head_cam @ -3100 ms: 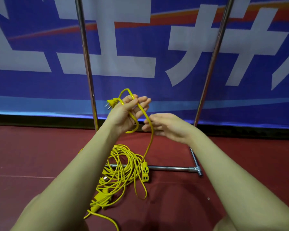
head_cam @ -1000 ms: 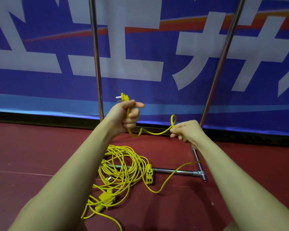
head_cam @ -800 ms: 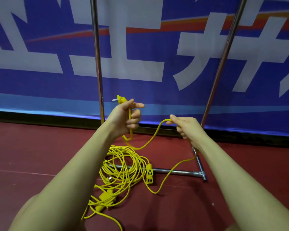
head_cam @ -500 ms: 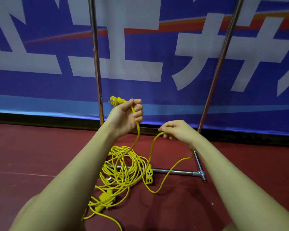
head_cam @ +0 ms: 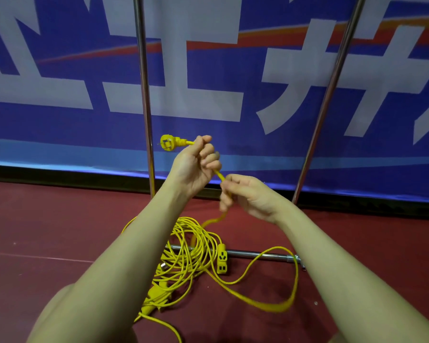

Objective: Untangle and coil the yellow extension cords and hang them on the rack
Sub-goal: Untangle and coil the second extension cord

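Observation:
My left hand [head_cam: 196, 167] grips a yellow extension cord just behind its plug [head_cam: 170, 142], which sticks out to the left at chest height. Right beside it, my right hand [head_cam: 245, 194] pinches the same cord a little below. From there the cord drops to a tangled yellow pile [head_cam: 186, 253] on the red floor, with a yellow socket block [head_cam: 222, 261] at its right edge and a loose loop [head_cam: 278, 280] sweeping right. The metal rack's two uprights [head_cam: 144, 95] rise behind my hands; its top bar is out of view.
The rack's floor bar [head_cam: 258, 254] lies across the floor under the pile, ending in a joint at the right. The right upright [head_cam: 332, 90] leans slightly. A blue banner [head_cam: 60, 125] with large white characters covers the wall behind.
My right hand has moved left and up to my left hand, bringing the cord with it. The loose loop on the floor has swung wider to the right.

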`<state>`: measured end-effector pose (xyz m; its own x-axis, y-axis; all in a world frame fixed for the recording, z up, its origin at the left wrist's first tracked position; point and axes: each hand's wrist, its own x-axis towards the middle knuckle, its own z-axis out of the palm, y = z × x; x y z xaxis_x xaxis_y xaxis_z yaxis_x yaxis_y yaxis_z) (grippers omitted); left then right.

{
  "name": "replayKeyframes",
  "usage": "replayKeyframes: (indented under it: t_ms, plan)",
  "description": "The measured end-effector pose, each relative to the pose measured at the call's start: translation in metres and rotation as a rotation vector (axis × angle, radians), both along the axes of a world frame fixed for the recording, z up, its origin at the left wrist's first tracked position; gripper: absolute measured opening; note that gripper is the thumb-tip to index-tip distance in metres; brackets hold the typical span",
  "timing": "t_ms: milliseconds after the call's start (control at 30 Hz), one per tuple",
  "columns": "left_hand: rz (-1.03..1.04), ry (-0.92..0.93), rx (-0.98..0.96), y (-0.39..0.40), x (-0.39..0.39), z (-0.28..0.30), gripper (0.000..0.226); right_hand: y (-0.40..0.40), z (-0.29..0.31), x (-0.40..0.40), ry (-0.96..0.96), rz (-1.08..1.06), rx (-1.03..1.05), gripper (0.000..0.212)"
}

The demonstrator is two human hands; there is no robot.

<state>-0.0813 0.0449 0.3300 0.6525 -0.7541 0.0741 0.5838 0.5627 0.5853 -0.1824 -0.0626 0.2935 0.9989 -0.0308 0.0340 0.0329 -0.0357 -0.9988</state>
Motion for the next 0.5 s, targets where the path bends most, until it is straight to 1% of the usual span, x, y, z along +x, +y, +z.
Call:
replayKeyframes:
  t_ms: [33, 67, 133, 300, 433, 500]
  plan:
    - [-0.005, 0.006, 0.058, 0.002, 0.004, 0.001, 0.032, 0.0, 0.0, -0.001, 0.033, 0.012, 0.047, 0.024]
    - [0.001, 0.002, 0.127, 0.005, 0.008, 0.001, 0.033, -0.002, -0.001, -0.002, 0.074, 0.008, 0.037, 0.028]
    - [0.023, -0.012, 0.238, 0.011, 0.017, 0.001, 0.032, -0.013, -0.004, -0.007, 0.138, -0.011, -0.045, 0.032]
    - [-0.041, -0.083, 0.402, 0.019, 0.022, -0.002, 0.029, -0.041, -0.014, -0.019, 0.221, -0.089, -0.2, 0.022]
    - [-0.13, -0.084, 0.403, 0.016, 0.015, -0.006, 0.031, -0.049, -0.023, -0.025, 0.271, -0.147, -0.267, 0.014]
    - [-0.149, -0.091, 0.374, 0.017, 0.014, -0.005, 0.033, -0.054, -0.026, -0.026, 0.285, -0.241, -0.349, 0.017]
